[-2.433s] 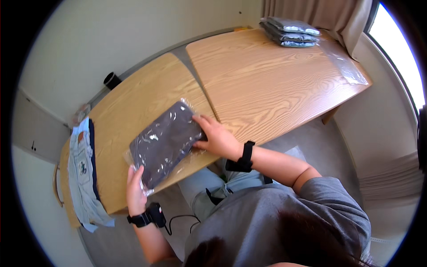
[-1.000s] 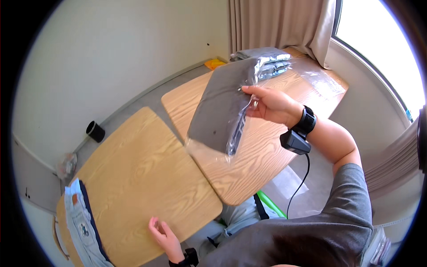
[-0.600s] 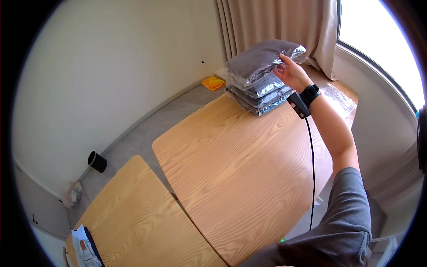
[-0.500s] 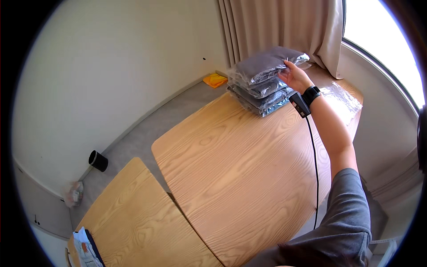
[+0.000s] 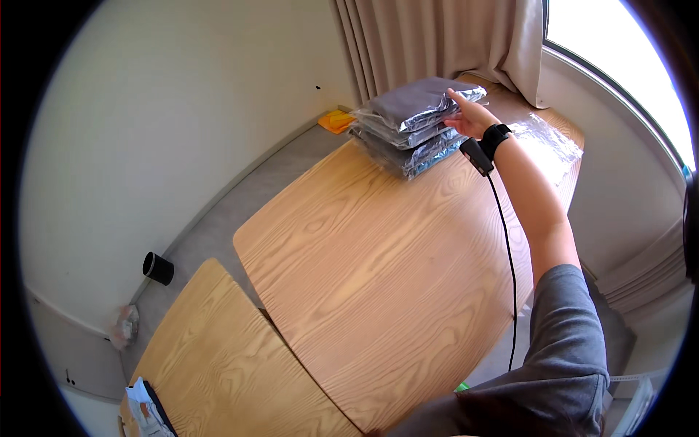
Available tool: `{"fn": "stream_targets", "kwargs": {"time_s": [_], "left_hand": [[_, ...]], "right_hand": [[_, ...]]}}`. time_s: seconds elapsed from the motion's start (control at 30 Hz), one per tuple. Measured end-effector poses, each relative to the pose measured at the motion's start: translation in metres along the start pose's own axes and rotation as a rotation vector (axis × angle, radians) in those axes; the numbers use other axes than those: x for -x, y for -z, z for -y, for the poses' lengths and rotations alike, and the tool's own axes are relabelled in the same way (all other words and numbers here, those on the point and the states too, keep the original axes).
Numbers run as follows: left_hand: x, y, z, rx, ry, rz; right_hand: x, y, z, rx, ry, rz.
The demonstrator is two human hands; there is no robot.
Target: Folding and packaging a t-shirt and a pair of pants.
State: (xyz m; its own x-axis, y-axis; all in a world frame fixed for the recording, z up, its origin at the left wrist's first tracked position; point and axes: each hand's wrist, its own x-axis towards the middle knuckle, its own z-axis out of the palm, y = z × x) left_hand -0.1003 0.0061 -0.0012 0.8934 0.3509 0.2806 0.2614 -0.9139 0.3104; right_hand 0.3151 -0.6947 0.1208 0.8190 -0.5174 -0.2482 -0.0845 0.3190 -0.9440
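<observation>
Reaching way out to the upper right of the frame, the right hand (image 5: 472, 116) rests flat against the side of the top bagged garment (image 5: 421, 103), fingers spread and touching it, not curled around anything. That grey folded piece in its clear plastic bag sits on top of the stack of bagged garments (image 5: 411, 142) at the far end of the big wooden table (image 5: 378, 269), near the curtain (image 5: 444, 36). The left hand isn't in the picture, so no idea what it's doing.

Progress-wise I'd say this piece is basically placed, maybe just getting squared up. The stack looks several bags deep. Down in the lower left, on the smaller table (image 5: 218, 357), there's a bit of unbagged clothing (image 5: 145, 415) poking in, so there's probably more left. Loose clear bags (image 5: 546, 138) lie just right of the wrist.
</observation>
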Motion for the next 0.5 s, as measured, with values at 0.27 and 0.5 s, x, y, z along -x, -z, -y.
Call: {"fn": "stream_targets", "kwargs": {"time_s": [0.27, 0.5], "left_hand": [[-0.007, 0.01, -0.035, 0.152, 0.109, -0.015], [-0.015, 0.02, 0.002, 0.717, 0.171, -0.013]], "right_hand": [[0.025, 0.003, -0.038, -0.171, 0.084, -0.039], [0.122, -0.089, -0.089, -0.074, 0.115, 0.444]]}}
